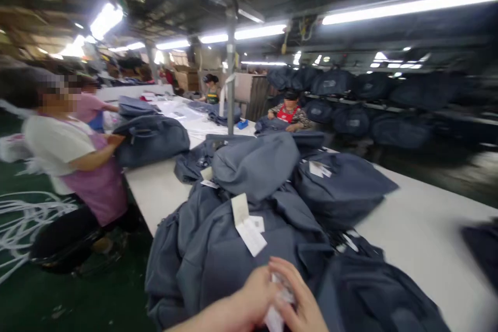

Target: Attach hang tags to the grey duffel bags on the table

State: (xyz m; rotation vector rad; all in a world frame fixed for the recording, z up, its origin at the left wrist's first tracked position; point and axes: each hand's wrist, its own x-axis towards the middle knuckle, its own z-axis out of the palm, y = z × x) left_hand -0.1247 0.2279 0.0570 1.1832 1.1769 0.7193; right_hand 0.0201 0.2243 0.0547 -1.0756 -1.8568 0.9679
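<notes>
The visible left forearm point(218, 317) is bare, and so are the fingers point(291, 273).

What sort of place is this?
Probably a bag factory or packing workshop: tagged bags are heaped on a long table, a person in a purple apron handles another bag, and fluorescent lights hang overhead.

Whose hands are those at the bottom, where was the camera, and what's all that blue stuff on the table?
They belong to a person: a bare left hand and right hand. This one picture comes from a camera on that person's head, looking forward and down. The hands close together around a small white thing, too blurred to name. In front, grey-blue fabric bags are heaped on a white table, some with pale tags. At the picture's left, a co-worker in a pink apron handles another bag.
</notes>
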